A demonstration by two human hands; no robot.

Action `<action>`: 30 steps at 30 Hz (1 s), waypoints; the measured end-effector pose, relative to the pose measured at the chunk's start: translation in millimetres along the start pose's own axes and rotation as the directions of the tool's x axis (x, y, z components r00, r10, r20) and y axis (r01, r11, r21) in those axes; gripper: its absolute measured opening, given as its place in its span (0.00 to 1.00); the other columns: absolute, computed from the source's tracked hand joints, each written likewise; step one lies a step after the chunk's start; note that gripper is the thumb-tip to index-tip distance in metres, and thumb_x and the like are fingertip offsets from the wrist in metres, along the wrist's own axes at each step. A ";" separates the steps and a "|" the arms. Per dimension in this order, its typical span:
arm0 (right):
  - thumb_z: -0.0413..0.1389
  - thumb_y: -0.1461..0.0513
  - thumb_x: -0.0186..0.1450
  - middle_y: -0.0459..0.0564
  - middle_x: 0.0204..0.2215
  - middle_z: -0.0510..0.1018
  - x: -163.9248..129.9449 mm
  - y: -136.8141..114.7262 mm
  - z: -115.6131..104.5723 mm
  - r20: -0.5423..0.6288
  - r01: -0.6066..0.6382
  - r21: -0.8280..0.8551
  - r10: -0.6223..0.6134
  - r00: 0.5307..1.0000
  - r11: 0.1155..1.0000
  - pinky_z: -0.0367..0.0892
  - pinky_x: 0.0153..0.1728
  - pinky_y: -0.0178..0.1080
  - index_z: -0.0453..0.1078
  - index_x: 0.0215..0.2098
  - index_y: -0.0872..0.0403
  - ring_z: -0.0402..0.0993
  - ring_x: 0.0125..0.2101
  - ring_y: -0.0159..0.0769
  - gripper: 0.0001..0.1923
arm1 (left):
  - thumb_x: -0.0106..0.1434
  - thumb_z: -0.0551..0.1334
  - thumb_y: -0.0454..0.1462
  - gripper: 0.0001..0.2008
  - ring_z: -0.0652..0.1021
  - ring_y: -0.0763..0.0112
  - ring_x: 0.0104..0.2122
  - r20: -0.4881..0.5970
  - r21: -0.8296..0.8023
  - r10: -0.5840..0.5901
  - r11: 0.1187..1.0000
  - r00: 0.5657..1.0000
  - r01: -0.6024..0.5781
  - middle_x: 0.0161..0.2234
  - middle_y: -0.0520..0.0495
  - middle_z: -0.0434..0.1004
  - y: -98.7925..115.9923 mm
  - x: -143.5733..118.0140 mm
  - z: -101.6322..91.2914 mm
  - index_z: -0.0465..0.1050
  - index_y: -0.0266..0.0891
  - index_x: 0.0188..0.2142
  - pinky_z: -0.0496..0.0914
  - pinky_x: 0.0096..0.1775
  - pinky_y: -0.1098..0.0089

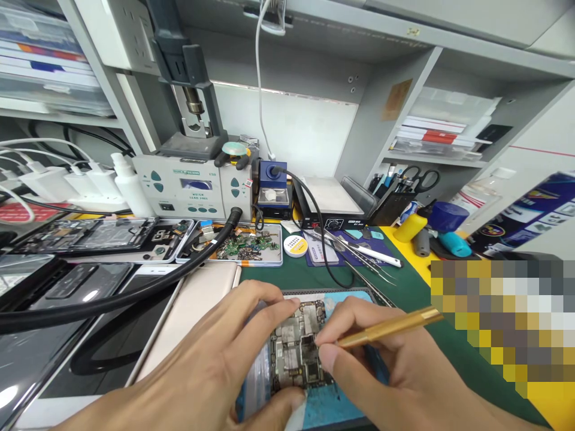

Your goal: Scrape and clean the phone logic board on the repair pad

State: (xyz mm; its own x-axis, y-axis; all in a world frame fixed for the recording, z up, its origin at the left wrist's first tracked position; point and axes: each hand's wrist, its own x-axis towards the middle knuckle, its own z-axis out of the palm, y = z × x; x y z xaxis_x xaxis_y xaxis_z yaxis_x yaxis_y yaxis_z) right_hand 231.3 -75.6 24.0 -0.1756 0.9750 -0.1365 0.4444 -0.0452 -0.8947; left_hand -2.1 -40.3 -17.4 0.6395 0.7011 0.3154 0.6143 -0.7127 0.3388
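Observation:
A phone circuit board [290, 344] with metal shields and dark chip areas lies on a blue and grey work pad [335, 404]. My left hand [220, 353] holds the board steady, index finger at its far edge and thumb at its near edge. In my right hand [381, 359] is a slim gold pen-shaped tool [390, 328], pinched between thumb and index finger. Its tip points down at the board's right part, but my fingers hide it. Both hands touch or hover close over the board.
Disassembled phones [67, 287] and a thick black hose [135, 299] lie on the left. Behind stand a hot air station [193, 185], a tray of loose boards [242, 244], a round tin [295, 245] and a heating plate [335, 200]. Tweezers [368, 269] lie beyond my right hand.

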 end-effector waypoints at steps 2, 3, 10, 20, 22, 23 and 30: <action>0.59 0.59 0.69 0.38 0.22 0.65 -0.4 1.7 -0.3 0.000 -0.009 0.017 0.009 1.000 1.000 0.55 0.25 0.36 0.70 0.33 0.48 0.59 0.22 0.32 0.05 | 0.63 0.67 0.40 0.35 0.84 0.67 0.51 -0.009 0.003 0.000 1.000 1.000 0.000 0.61 0.52 0.71 -0.8 -0.4 1.0 0.57 0.60 0.66 0.84 0.47 0.72; 0.58 0.58 0.69 0.39 0.22 0.65 -0.3 3.0 -0.4 -0.003 -0.009 0.031 0.009 1.000 0.999 0.56 0.25 0.36 0.70 0.34 0.47 0.59 0.22 0.32 0.05 | 0.63 0.67 0.41 0.34 0.83 0.66 0.52 -0.003 0.011 -0.008 1.000 1.000 0.008 0.62 0.52 0.70 -1.8 -1.3 2.7 0.57 0.60 0.66 0.84 0.48 0.71; 0.58 0.59 0.69 0.36 0.21 0.64 3.4 7.5 1.9 -0.031 -0.037 0.131 0.041 0.999 0.991 0.53 0.23 0.35 0.68 0.34 0.47 0.57 0.20 0.31 0.06 | 0.71 0.61 0.43 0.32 0.80 0.62 0.58 0.026 0.102 -0.031 0.994 0.999 0.028 0.68 0.48 0.64 -8.4 -11.0 11.6 0.55 0.58 0.71 0.83 0.52 0.66; 0.58 0.63 0.63 0.36 0.21 0.66 0.9 1.0 1.5 -0.072 -0.007 0.101 0.015 0.997 0.995 0.56 0.23 0.35 0.66 0.32 0.46 0.59 0.21 0.32 0.05 | 0.66 0.65 0.40 0.31 0.81 0.68 0.55 -0.047 0.077 0.048 0.996 0.998 -0.044 0.61 0.49 0.69 -3.8 0.6 2.0 0.58 0.54 0.66 0.80 0.53 0.74; 0.57 0.64 0.63 0.36 0.20 0.66 0.4 -0.9 0.6 -0.076 0.023 0.089 -0.016 0.997 0.996 0.55 0.23 0.35 0.66 0.32 0.46 0.60 0.20 0.32 0.05 | 0.66 0.65 0.39 0.30 0.81 0.68 0.56 -0.041 0.072 0.042 0.997 0.998 -0.039 0.61 0.49 0.69 -3.3 0.4 0.9 0.59 0.54 0.65 0.80 0.53 0.75; 0.57 0.64 0.63 0.36 0.20 0.66 0.3 -1.8 0.1 -0.071 0.036 0.079 -0.030 0.997 0.996 0.55 0.23 0.35 0.66 0.31 0.46 0.61 0.20 0.31 0.05 | 0.65 0.65 0.38 0.30 0.81 0.68 0.56 -0.034 0.068 0.042 0.997 0.999 -0.039 0.61 0.49 0.69 -3.3 0.1 0.4 0.59 0.54 0.65 0.80 0.53 0.74; 0.57 0.64 0.62 0.36 0.19 0.64 1.9 -0.8 -1.0 -0.093 0.035 0.091 -0.026 0.995 0.995 0.54 0.21 0.34 0.67 0.30 0.47 0.59 0.19 0.30 0.05 | 0.65 0.64 0.37 0.29 0.80 0.71 0.56 -0.023 0.035 0.042 0.999 0.999 -0.042 0.60 0.50 0.69 -1.2 -2.3 -2.0 0.60 0.53 0.64 0.78 0.55 0.76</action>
State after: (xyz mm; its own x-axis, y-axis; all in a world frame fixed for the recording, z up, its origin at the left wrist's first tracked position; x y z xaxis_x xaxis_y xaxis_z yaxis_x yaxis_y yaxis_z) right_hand 231.5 -73.5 24.9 -0.1048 0.9918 -0.0731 0.3564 -0.0312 -0.9338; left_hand -5.2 -41.0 -16.8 0.6540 0.6706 0.3500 0.6029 -0.7416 0.2943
